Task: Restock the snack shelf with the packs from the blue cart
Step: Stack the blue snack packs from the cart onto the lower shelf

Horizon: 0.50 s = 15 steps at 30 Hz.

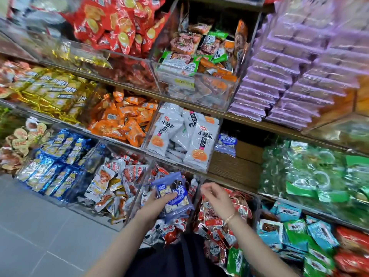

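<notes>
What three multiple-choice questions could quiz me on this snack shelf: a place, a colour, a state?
1. Where does the lone blue pack stand? A) right of the white packs B) among green bags C) on the floor
2. What colour are the stacked packs at upper right? A) yellow B) purple C) black
3. What does the right hand hold? A) a red pack B) a green bag C) nothing
Answers: A, it stands just beside them; B, the stacks look purple; C, its fingers are bare; the left hand grips blue packs.
</notes>
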Each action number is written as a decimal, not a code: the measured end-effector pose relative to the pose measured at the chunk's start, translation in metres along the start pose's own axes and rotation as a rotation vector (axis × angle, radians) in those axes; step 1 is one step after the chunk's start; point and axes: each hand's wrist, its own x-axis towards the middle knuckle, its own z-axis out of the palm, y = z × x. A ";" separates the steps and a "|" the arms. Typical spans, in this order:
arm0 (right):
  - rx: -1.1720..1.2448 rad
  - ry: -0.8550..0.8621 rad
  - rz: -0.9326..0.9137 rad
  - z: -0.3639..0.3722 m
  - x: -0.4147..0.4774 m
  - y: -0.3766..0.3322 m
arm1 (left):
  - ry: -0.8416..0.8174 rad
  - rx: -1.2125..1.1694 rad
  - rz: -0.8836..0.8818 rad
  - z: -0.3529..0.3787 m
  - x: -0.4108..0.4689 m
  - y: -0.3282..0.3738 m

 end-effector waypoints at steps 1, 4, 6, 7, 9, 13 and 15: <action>0.027 -0.065 0.010 0.010 -0.011 -0.002 | -0.020 0.037 0.004 0.003 0.000 0.000; 0.068 -0.080 0.034 0.029 -0.028 -0.008 | -0.069 0.150 0.045 0.010 -0.006 0.000; 0.163 -0.039 0.078 0.032 -0.030 -0.007 | -0.069 0.196 0.063 0.014 -0.009 0.002; 0.233 -0.019 0.106 0.031 -0.031 -0.005 | -0.060 0.198 0.062 0.015 -0.009 0.003; 0.356 0.021 0.156 0.028 -0.032 -0.001 | -0.038 0.201 0.059 0.016 -0.006 0.005; 0.569 0.100 0.217 0.018 -0.034 0.014 | -0.094 0.276 0.045 0.018 -0.006 0.006; 0.716 0.180 0.278 0.012 -0.033 0.024 | -0.109 0.274 0.022 0.016 -0.005 0.006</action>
